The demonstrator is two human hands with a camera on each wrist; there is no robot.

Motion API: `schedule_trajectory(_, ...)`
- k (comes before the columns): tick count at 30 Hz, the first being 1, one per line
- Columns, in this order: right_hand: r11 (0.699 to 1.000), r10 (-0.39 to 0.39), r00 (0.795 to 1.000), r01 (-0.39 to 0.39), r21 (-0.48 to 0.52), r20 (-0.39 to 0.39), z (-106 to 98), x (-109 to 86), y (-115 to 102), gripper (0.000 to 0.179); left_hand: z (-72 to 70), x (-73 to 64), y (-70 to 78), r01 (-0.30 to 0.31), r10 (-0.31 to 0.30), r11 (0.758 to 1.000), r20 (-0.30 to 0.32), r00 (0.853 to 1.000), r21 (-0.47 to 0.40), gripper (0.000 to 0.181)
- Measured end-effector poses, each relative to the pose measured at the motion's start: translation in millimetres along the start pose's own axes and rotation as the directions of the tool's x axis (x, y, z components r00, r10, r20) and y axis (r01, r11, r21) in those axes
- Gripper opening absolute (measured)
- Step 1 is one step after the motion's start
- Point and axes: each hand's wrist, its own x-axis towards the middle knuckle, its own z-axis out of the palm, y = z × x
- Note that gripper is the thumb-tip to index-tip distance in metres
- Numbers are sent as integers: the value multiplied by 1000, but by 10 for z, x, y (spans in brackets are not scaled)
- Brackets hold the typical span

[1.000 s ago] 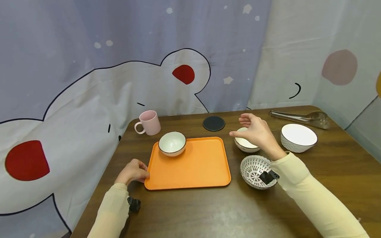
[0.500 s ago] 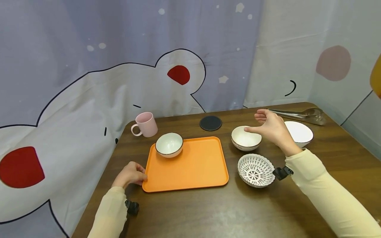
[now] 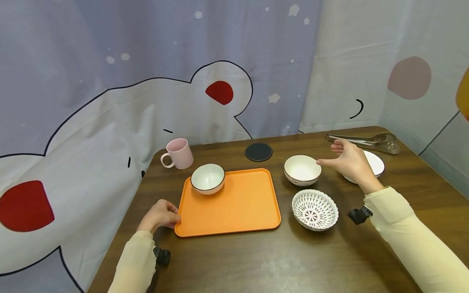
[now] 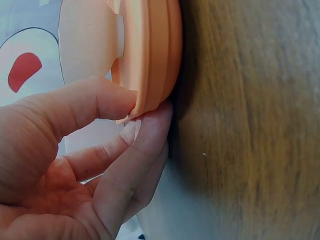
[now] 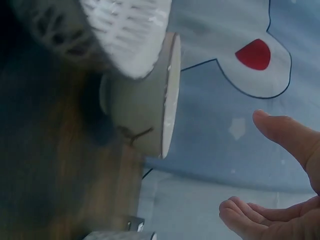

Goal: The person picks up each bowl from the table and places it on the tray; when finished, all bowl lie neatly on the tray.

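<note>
My left hand (image 3: 160,216) pinches the left edge of the orange tray (image 3: 234,207), thumb on the rim and fingers beneath, as the left wrist view shows. A bowl with a dark rim (image 3: 207,179) sits in the tray's back left corner. Holding nothing, my right hand (image 3: 349,162) hovers with thumb and fingers spread, above and in front of a white bowl (image 3: 374,163) that it partly covers. Left of its thumb stands another cream bowl (image 3: 302,170). Closer to me is a patterned bowl (image 3: 315,209) with a scalloped rim.
A pink mug (image 3: 179,154) stands at the back left of the wooden table (image 3: 234,264). A round black coaster (image 3: 258,151) lies near the back edge. Metal tongs (image 3: 381,142) lie at the back right. Behind the table hangs a printed curtain (image 3: 146,110).
My right hand has moved right, from over the cream bowl to in front of the white bowl. The left hand keeps its grip on the tray. The head view has shifted slightly.
</note>
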Motion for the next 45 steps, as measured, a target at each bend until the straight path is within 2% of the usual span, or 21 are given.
schedule_trajectory(7,997,52,999,-52,-57,-9,-54,-14,262,108,0,2,8,-6,6,1000,3,1000,3,28)
schedule_trajectory(16,986,90,990,-104,-131,-111,-145,-54,565,104,16,0,26,-3,3,1000,-2,1000,-2,27)
schedule_trajectory(25,982,107,975,-134,-134,-194,-189,-11,807,110,-3,-3,33,19,-19,1000,-7,1000,10,29)
schedule_trajectory(34,963,199,972,-218,-157,-125,-214,80,1068,131,-1,-7,11,19,-19,1000,-2,1000,0,30)
schedule_trajectory(42,952,270,963,-267,-150,0,-186,128,1229,134,5,-1,2,17,-17,1000,-4,1000,0,30)
schedule_trajectory(45,952,279,960,-273,-134,23,-170,135,1262,134,6,-1,2,14,-14,1000,-3,1000,-3,30)
